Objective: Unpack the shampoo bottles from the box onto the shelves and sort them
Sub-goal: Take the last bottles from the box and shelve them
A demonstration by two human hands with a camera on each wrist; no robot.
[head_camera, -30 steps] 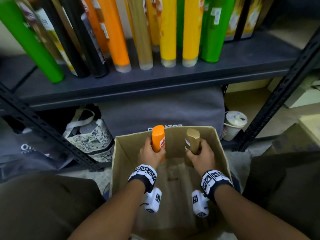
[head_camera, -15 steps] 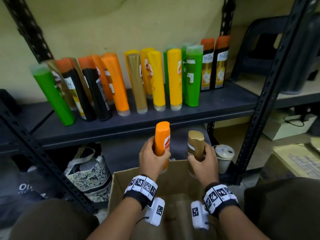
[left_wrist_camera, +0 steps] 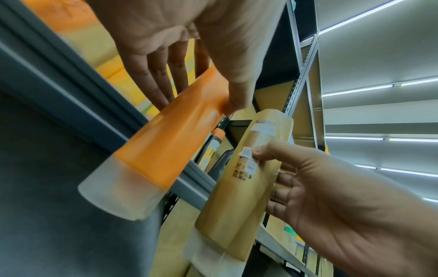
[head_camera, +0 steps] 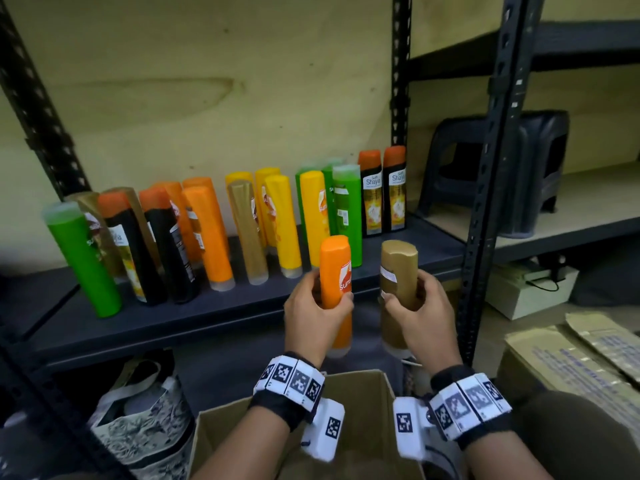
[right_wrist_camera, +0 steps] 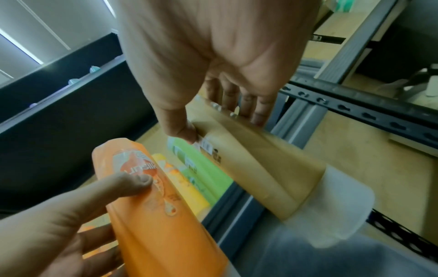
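My left hand (head_camera: 317,311) grips the orange bottle (head_camera: 335,271) and my right hand (head_camera: 420,311) the gold bottle (head_camera: 398,271), both above the box (head_camera: 363,386) below the shelf (head_camera: 242,306), so I'd steer each toward its matching colour group at eleven o'clock, setting caps down squarely.

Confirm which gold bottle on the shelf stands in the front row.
The gold bottle between the orange and yellow groups. The other shelved gold ones sit at the left, behind the black bottles.
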